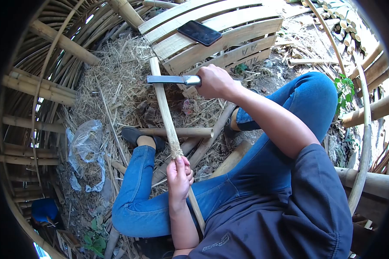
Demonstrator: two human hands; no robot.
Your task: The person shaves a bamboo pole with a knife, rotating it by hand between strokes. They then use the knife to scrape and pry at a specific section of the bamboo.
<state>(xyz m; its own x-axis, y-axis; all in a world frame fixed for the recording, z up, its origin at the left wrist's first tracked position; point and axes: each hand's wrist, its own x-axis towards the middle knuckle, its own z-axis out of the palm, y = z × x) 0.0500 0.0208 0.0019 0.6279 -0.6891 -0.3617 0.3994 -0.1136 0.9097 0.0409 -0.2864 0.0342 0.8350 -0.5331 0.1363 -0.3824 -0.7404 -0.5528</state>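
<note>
My left hand (180, 178) is closed around a long pale bamboo strip (165, 112), thumb on top, just below a rough, frayed spot. The strip's lower end runs back over my thigh toward my shirt, while its far end points away over the straw. In my right hand (217, 82) is the handle of a knife, gripped in a fist. The knife's flat metal blade (170, 79) points left and lies across the strip near its far end.
A slatted wooden crate (246, 36) with a phone (199, 33) on it stands ahead. Bamboo poles (181, 132) lie by my feet. A plastic bag (87, 146) rests on the left. Cut bamboo (339, 19) is piled at far right. Bamboo walls curve around.
</note>
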